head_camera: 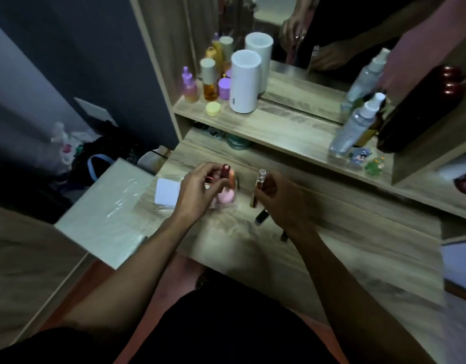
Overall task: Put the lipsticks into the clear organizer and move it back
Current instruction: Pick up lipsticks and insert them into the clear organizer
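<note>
My left hand (pixel 197 190) pinches a dark red lipstick (pixel 224 171) upright over the clear organizer (pixel 226 199), which stands on the wooden dresser top and holds pink items. My right hand (pixel 281 198) grips a slim gold lipstick tube with a clear cap (pixel 258 187), held upright just right of the organizer. A dark lipstick (pixel 261 217) lies on the desk below my right hand, and another dark tube (pixel 284 236) peeks out by my right wrist. The organizer's walls are hard to make out in the blur.
A white card (pixel 167 191) on clear plastic lies left of the organizer. The raised shelf (pixel 279 127) behind carries bottles, jars, a white cylinder (pixel 245 82), two spray bottles (pixel 358 124) and small figurines (pixel 360 156). A mirror stands behind; a dark case (pixel 415 111) leans at right.
</note>
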